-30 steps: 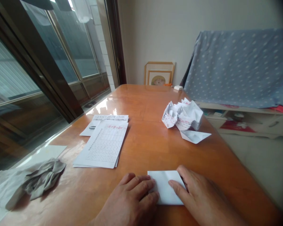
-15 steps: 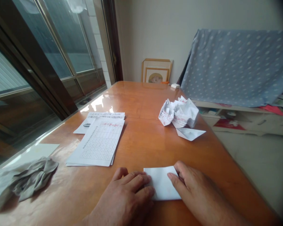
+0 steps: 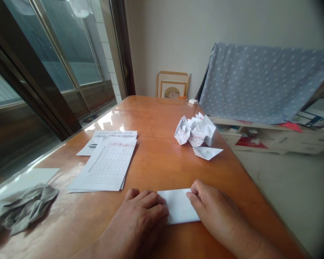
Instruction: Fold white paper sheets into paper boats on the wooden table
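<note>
No word or number can be read. The stack of printed sheets (image 3: pixel 105 166) on the table (image 3: pixel 162 118) carries a ruled grid with a red heading line, too small to make out. The sheet behind it (image 3: pixel 116 134) shows rows of dark print, and the folded paper shapes (image 3: pixel 194 131) show red print, both equally illegible. The folded sheet (image 3: pixel 178 205) between the left hand (image 3: pixel 140 223) and the right hand (image 3: pixel 213 212) shows a plain white face.

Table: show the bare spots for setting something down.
Bare wood runs between the printed sheets and the folded-paper pile, up to the picture frame. Crowded: the near edge, where left hand and right hand press the white folded sheet.
</note>
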`<action>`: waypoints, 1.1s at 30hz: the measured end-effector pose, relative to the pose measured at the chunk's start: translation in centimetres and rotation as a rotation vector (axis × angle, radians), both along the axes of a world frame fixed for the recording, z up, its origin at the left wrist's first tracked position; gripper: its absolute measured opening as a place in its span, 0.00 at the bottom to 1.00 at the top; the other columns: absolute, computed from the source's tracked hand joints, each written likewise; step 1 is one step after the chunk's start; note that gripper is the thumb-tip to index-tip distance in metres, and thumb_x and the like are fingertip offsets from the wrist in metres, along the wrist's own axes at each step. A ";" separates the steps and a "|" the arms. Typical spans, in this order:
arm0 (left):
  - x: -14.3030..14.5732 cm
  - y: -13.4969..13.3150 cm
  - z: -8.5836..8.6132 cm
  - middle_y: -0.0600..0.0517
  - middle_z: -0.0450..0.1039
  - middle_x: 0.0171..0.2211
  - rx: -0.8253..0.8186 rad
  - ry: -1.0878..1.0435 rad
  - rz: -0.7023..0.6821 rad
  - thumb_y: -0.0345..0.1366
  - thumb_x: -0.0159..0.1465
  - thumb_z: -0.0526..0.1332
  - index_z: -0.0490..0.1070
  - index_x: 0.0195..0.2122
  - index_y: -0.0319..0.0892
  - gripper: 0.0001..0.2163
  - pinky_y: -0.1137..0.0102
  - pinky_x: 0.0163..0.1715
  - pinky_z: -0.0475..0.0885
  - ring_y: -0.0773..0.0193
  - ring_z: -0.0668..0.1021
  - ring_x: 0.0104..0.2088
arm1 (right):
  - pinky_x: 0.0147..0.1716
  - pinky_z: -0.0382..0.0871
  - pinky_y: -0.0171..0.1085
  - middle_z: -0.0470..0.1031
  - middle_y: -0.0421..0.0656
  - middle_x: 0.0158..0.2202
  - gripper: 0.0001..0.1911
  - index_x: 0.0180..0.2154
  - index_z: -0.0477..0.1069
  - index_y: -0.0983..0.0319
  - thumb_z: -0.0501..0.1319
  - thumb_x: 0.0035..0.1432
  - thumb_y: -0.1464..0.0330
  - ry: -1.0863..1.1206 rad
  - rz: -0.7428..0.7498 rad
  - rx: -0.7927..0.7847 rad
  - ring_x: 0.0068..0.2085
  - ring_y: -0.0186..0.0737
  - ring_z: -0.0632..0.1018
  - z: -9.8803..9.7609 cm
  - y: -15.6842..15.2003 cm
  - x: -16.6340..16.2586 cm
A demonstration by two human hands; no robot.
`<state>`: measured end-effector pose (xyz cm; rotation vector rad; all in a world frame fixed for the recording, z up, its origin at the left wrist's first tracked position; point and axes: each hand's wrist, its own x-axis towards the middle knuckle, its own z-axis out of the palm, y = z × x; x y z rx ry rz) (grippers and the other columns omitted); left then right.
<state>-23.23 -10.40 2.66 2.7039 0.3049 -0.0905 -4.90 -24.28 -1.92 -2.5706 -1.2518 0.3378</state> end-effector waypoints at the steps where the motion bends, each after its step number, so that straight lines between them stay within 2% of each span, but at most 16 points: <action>1: 0.0 0.0 0.0 0.54 0.75 0.37 0.001 -0.006 0.003 0.34 0.70 0.55 0.73 0.32 0.46 0.10 0.63 0.40 0.62 0.61 0.75 0.39 | 0.27 0.50 0.37 0.75 0.39 0.27 0.10 0.31 0.65 0.58 0.55 0.66 0.64 0.002 -0.004 -0.003 0.28 0.38 0.75 0.0 0.0 0.0; 8: -0.1 -0.1 -1.5 0.51 0.75 0.37 0.024 -0.118 -0.007 0.35 0.71 0.53 0.73 0.34 0.46 0.11 0.63 0.42 0.63 0.60 0.74 0.39 | 0.27 0.49 0.37 0.75 0.40 0.27 0.11 0.30 0.64 0.58 0.55 0.66 0.64 0.007 -0.022 -0.001 0.29 0.38 0.75 0.2 0.2 0.0; 14: -0.4 0.3 -3.1 0.49 0.76 0.44 0.042 -0.242 -0.004 0.36 0.72 0.51 0.75 0.39 0.46 0.12 0.63 0.43 0.64 0.59 0.75 0.41 | 0.27 0.48 0.36 0.75 0.40 0.28 0.10 0.31 0.63 0.58 0.56 0.65 0.64 -0.003 -0.012 0.004 0.29 0.37 0.74 0.3 0.1 0.1; 18: -0.4 0.5 -2.8 0.49 0.77 0.46 0.042 -0.217 -0.015 0.36 0.72 0.52 0.75 0.42 0.47 0.11 0.62 0.44 0.64 0.58 0.75 0.42 | 0.27 0.48 0.36 0.75 0.40 0.28 0.10 0.31 0.63 0.58 0.56 0.65 0.64 0.000 -0.005 0.003 0.30 0.37 0.74 0.5 0.1 0.1; 23: -0.4 0.8 -1.9 0.51 0.76 0.53 0.019 -0.185 -0.050 0.33 0.71 0.54 0.72 0.54 0.51 0.14 0.61 0.47 0.63 0.57 0.74 0.46 | 0.27 0.47 0.36 0.75 0.39 0.28 0.10 0.30 0.62 0.58 0.56 0.65 0.64 -0.007 -0.004 0.009 0.30 0.36 0.73 0.6 0.1 0.0; 33: -0.5 1.0 -2.8 0.52 0.75 0.53 0.031 -0.198 -0.050 0.36 0.71 0.53 0.75 0.53 0.52 0.14 0.61 0.48 0.63 0.57 0.74 0.48 | 0.26 0.47 0.36 0.75 0.39 0.28 0.11 0.31 0.63 0.58 0.56 0.65 0.61 -0.026 -0.010 -0.005 0.29 0.36 0.73 0.6 -0.1 0.2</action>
